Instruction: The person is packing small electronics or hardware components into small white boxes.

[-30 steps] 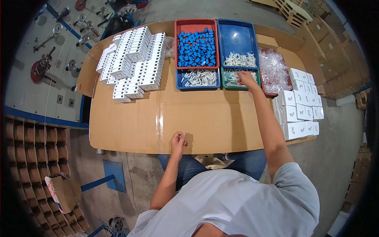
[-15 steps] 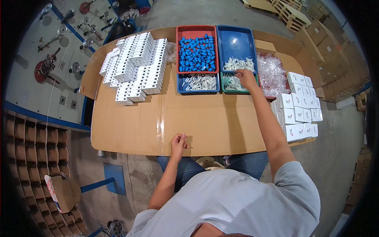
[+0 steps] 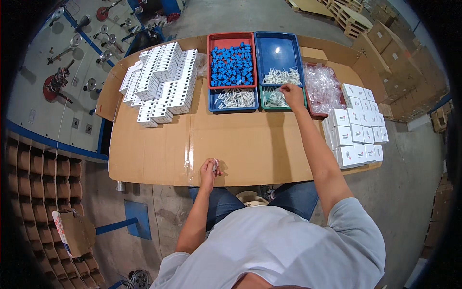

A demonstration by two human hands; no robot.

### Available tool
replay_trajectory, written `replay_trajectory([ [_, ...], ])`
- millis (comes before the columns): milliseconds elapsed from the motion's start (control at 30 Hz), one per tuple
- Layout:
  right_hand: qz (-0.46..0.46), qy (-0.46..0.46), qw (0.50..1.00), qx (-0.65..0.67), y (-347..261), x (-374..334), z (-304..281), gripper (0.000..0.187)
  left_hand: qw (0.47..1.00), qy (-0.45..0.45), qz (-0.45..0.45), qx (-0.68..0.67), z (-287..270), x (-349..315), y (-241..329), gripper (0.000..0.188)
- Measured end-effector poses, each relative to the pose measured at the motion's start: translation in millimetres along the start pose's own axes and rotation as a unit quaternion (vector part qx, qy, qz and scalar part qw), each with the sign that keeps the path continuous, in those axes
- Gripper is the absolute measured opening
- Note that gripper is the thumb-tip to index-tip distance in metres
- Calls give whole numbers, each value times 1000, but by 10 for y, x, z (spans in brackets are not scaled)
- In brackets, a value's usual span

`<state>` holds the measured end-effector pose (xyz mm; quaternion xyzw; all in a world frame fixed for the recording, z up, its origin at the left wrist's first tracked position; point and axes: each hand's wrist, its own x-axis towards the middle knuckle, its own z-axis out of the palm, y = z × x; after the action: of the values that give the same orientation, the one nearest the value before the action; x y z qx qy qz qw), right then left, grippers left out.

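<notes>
My right hand [image 3: 291, 94] reaches far across the cardboard-covered table [image 3: 240, 139] to the green tray [image 3: 262, 103] of small white parts, fingers pinched among them. My left hand [image 3: 210, 169] rests at the table's near edge, closed on a small clear bag. A red tray [image 3: 211, 41] of blue parts, a blue tray [image 3: 276, 48] with white parts and a lower blue tray [image 3: 234, 99] of white pieces sit side by side at the far edge.
Stacks of small white boxes [image 3: 161, 82] fill the far left of the table. More white boxes [image 3: 356, 130] lie along the right edge, beside a pile of clear plastic bags [image 3: 323, 86]. Cardboard boxes and pallets [image 3: 385, 38] stand beyond on the right.
My right hand stays at the green tray, shifting slightly among the white parts. My left hand remains at the near edge with the bag.
</notes>
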<state>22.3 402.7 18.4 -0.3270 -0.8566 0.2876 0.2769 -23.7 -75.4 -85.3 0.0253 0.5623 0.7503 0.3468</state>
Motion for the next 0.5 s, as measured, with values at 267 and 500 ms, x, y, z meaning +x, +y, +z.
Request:
replay_trajectory([
  [267, 230, 142, 933, 238, 371, -21, -112, 17, 999, 5, -11, -38, -22, 2, -2, 16],
  [500, 346, 253, 734, 527, 647, -15, -716, 55, 998, 42, -39, -29, 109, -42, 87, 16],
])
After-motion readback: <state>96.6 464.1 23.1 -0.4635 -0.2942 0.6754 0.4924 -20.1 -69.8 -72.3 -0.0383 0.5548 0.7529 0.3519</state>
